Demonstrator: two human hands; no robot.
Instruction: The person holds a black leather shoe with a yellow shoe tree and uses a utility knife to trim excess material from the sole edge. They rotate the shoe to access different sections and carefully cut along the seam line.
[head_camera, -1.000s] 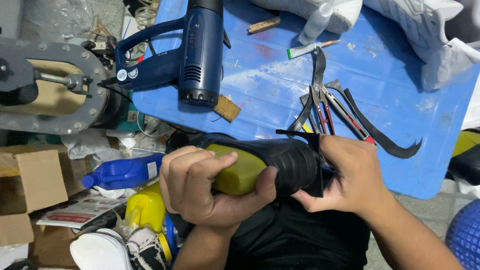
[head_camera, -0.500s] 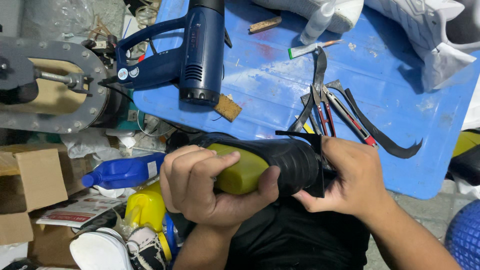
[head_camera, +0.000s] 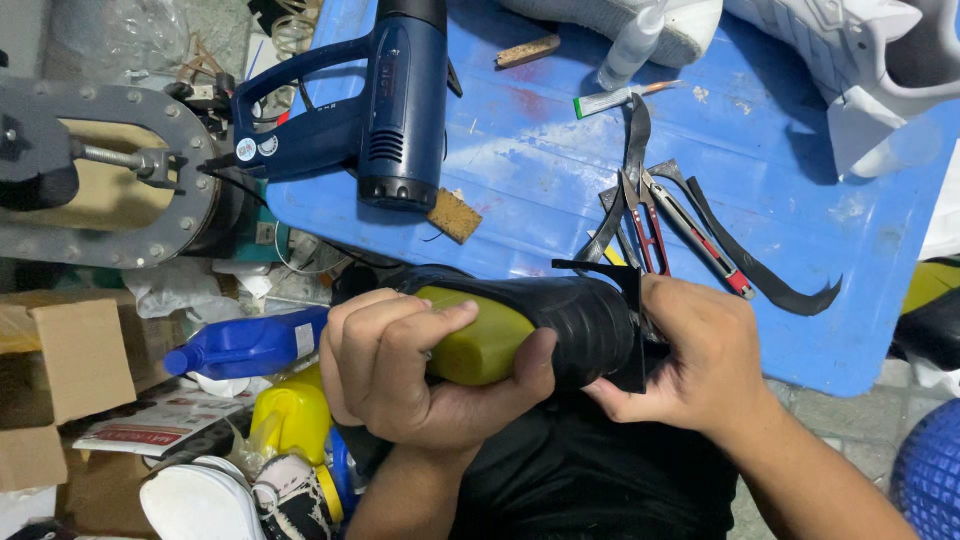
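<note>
At the near edge of the blue tabletop (head_camera: 560, 190), around six o'clock, both hands are locked on the work. The left hand (head_camera: 410, 365) is wrapped tight round a yellow-green shoe form (head_camera: 478, 345), fingers curled over the top and thumb clamped from below. A black rubber cover (head_camera: 580, 325) is stretched over the form's right end. The right hand (head_camera: 700, 360) is closed at that end, fingertips pinching the black flap where it flares out.

To do this well, I'd say hold the form dead steady in that left grip and let the right hand pull the rubber evenly, a little at a time, so it seats without wrinkles. A slip looks like the main risk, since the rubber seems taut.

Up at eleven o'clock the blue heat gun (head_camera: 380, 110) lies on its side, nozzle off the tabletop's edge. At two o'clock sit red-handled snips (head_camera: 650, 225) and curved black strips (head_camera: 760, 275), well apart from the hands. A blue bottle (head_camera: 245, 345) lies just left of the left hand, at nine o'clock.
</note>
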